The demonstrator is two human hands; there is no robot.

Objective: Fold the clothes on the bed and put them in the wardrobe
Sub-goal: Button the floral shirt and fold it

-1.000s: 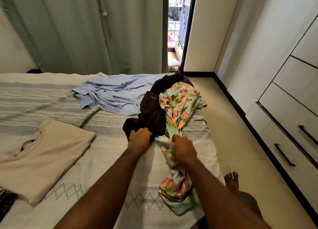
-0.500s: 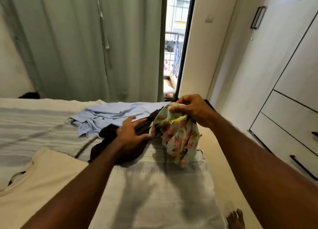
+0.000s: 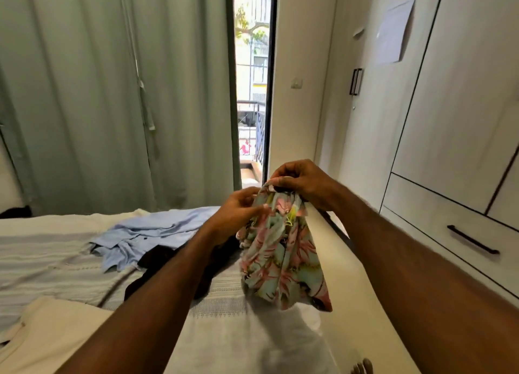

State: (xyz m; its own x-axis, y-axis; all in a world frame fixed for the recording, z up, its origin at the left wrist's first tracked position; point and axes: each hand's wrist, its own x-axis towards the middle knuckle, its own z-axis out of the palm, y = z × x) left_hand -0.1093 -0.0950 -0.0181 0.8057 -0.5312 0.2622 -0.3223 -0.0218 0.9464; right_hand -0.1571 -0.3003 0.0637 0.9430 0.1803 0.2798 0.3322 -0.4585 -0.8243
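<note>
Floral garment [image 3: 280, 255] perhaps hides fingertips.

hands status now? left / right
Left hand: pinching the floral garment at its upper edge.
Right hand: gripping the floral garment's top, holding it up.

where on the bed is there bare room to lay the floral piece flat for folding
The near right bedspread, below the hanging floral garment and right of the beige t-shirt, looks bare. So does the striped stretch at far left. The middle is crowded: blue shirt and dark garment lie bunched together.
</note>
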